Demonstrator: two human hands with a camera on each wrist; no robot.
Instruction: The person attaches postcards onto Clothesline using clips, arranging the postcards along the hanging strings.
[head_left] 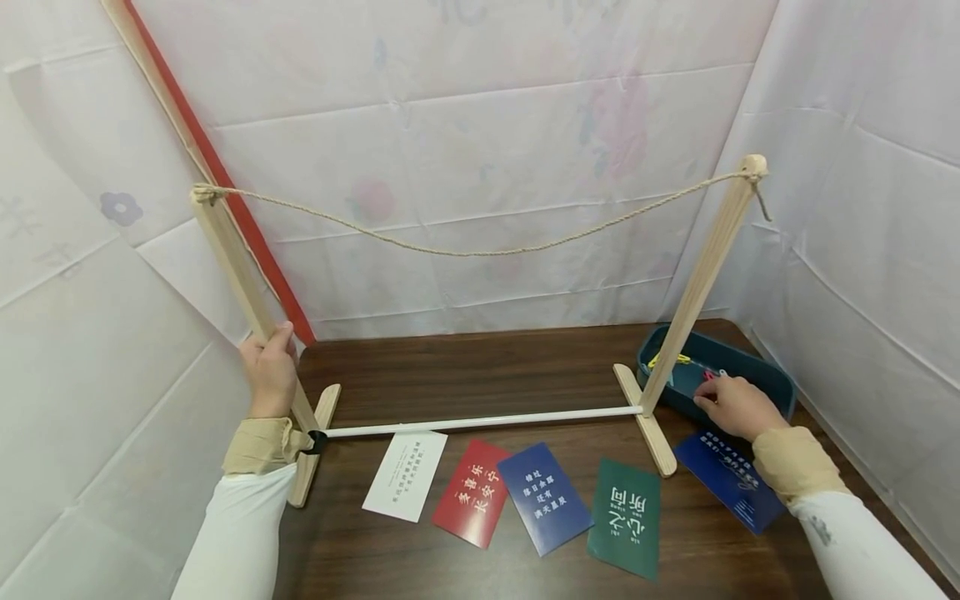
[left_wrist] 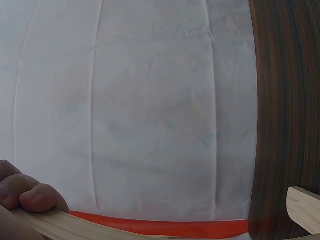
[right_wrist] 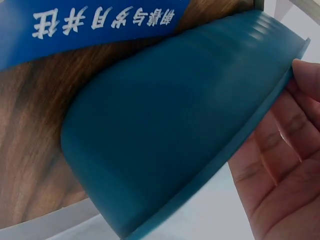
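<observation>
My left hand (head_left: 270,371) grips the left wooden post (head_left: 234,267) of a stand, below its middle. In the left wrist view, the curled fingers (left_wrist: 42,197) lie over that post. A twine line (head_left: 465,252) sags between the tops of the left post and the right post (head_left: 701,292). My right hand (head_left: 738,406) is at the near rim of a dark teal tray (head_left: 772,375), fingers bent down into it. Inside, yellow clips (head_left: 682,359) and a pink clip (head_left: 709,376) show. The tray wall hides the fingertips in the right wrist view, so anything between them is hidden.
A white rod (head_left: 487,419) joins the posts low down. On the brown table lie a white card (head_left: 405,475), a red card (head_left: 471,492), a blue card (head_left: 543,500), a green card (head_left: 625,517) and a darker blue card (head_left: 731,479). Pale cloth hangs behind.
</observation>
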